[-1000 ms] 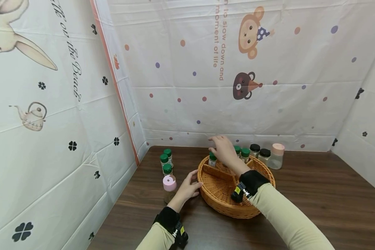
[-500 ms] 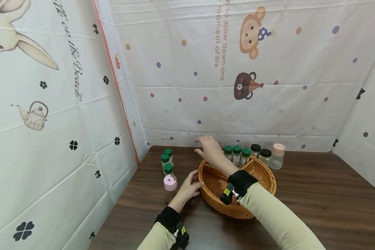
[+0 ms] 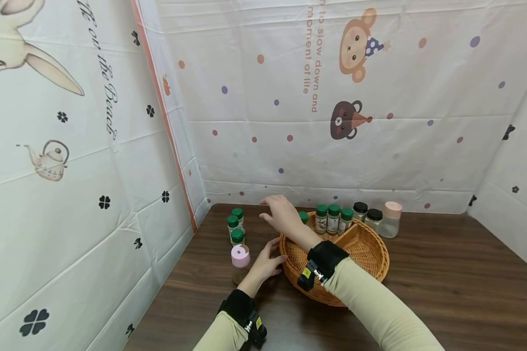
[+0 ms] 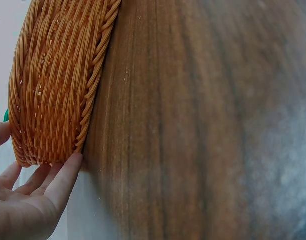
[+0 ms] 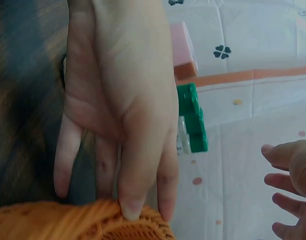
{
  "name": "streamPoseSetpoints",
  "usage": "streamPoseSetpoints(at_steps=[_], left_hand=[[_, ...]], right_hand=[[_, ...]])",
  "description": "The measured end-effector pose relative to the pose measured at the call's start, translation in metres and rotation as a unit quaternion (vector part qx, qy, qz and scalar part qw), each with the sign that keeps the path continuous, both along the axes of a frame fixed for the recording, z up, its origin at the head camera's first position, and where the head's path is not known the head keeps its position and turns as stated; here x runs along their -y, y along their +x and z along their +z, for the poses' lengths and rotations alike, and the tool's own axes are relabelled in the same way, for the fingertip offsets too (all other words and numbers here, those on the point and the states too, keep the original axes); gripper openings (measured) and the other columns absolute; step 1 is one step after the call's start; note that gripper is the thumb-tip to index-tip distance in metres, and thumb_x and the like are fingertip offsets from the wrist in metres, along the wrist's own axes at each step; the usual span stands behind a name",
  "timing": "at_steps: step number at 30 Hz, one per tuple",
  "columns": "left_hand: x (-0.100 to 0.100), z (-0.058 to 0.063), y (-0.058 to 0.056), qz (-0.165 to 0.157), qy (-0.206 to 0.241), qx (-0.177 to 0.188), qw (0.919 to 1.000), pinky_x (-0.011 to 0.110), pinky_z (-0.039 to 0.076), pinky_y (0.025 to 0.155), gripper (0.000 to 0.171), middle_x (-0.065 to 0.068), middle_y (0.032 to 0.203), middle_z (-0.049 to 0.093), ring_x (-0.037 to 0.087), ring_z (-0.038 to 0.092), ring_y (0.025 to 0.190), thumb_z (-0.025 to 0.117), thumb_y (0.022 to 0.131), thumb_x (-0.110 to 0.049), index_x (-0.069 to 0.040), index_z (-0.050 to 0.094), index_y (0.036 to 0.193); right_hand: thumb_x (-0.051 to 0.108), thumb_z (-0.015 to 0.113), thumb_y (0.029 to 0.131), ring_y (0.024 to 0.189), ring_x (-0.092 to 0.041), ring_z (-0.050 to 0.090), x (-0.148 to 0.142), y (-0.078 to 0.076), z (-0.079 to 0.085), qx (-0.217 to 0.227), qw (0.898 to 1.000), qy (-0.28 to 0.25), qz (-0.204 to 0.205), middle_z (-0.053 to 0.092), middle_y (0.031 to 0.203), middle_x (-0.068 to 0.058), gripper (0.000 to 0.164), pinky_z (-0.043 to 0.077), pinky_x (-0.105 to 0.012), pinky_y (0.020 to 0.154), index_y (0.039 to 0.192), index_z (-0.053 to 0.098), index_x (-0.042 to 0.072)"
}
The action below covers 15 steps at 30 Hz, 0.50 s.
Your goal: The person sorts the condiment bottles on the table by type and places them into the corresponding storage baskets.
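Observation:
My left hand (image 3: 263,265) holds the left side of a round wicker basket (image 3: 373,248); its thumb lies at the rim and its fingertips spread along the woven outer wall (image 4: 58,90). Over the basket's back left edge hovers my right hand (image 3: 283,218), with nothing in its fingers. In the right wrist view that right hand (image 5: 298,185) shows spread fingers at the right edge. Several green-lidded spice jars (image 3: 333,219) stand in the back compartment. One more green lid (image 3: 303,217) shows just beyond my right wrist. My forearm hides part of the basket's left and middle.
Left of the basket stand three green-lidded jars (image 3: 237,236) and a pink-lidded jar (image 3: 240,258). Two black-lidded jars (image 3: 374,218) and a peach-lidded jar (image 3: 392,222) stand behind its right side. A printed cloth (image 3: 246,161) rises behind the dark wooden table (image 3: 443,263).
My right hand has moved left from above the basket's back compartment to its back left edge, uncovering green-lidded jars. The left hand stays on the basket.

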<state>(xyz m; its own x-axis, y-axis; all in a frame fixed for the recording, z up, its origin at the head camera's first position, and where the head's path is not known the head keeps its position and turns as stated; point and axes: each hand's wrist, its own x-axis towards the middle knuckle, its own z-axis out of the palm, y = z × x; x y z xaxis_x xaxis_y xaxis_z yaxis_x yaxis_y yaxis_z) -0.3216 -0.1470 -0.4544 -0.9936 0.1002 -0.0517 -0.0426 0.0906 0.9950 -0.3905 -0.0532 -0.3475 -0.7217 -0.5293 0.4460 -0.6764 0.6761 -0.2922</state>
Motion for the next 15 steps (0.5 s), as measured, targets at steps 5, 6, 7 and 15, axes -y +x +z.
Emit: streamPoseSetpoints(at_steps=[5,6,7,15], left_hand=[[0.001,0.000,0.000,-0.001,-0.002,-0.004,1.0000,0.061,0.052,0.095,0.064,0.030,0.155,0.033,0.049,0.046,0.135,0.058,0.099,-0.009,-0.006,0.027,0.155],[0.001,0.000,0.000,-0.002,-0.002,-0.004,1.0000,0.061,0.052,0.095,0.064,0.030,0.155,0.033,0.049,0.045,0.135,0.058,0.099,-0.010,-0.006,0.027,0.155],[0.001,0.000,0.000,-0.002,-0.004,-0.004,1.0000,0.061,0.051,0.095,0.064,0.030,0.155,0.032,0.049,0.045,0.135,0.058,0.099,-0.010,-0.006,0.027,0.155],[0.002,0.000,0.000,-0.010,-0.011,-0.009,0.9999,0.061,0.051,0.095,0.061,0.030,0.155,0.034,0.049,0.044,0.136,0.057,0.101,-0.011,-0.006,0.029,0.155]], right_hand=[[0.027,0.069,0.095,0.127,-0.030,0.055,0.010,0.005,-0.002,0.012,1.000,0.001,0.005,0.067,0.125,-0.009,0.032,0.050,-0.043,0.102,0.123,0.066,0.011],[0.027,0.069,0.095,0.126,-0.029,0.056,0.011,0.006,-0.002,0.014,1.000,0.001,0.006,0.067,0.125,-0.008,0.032,0.051,-0.042,0.101,0.122,0.066,0.011],[0.027,0.069,0.095,0.125,-0.029,0.057,0.013,0.006,-0.003,0.015,1.000,0.001,0.008,0.067,0.125,-0.009,0.032,0.051,-0.042,0.100,0.123,0.066,0.011],[0.027,0.069,0.095,0.117,-0.028,0.061,0.024,0.010,-0.008,0.026,0.999,0.004,0.028,0.068,0.121,-0.008,0.028,0.053,-0.041,0.094,0.118,0.068,0.011]])
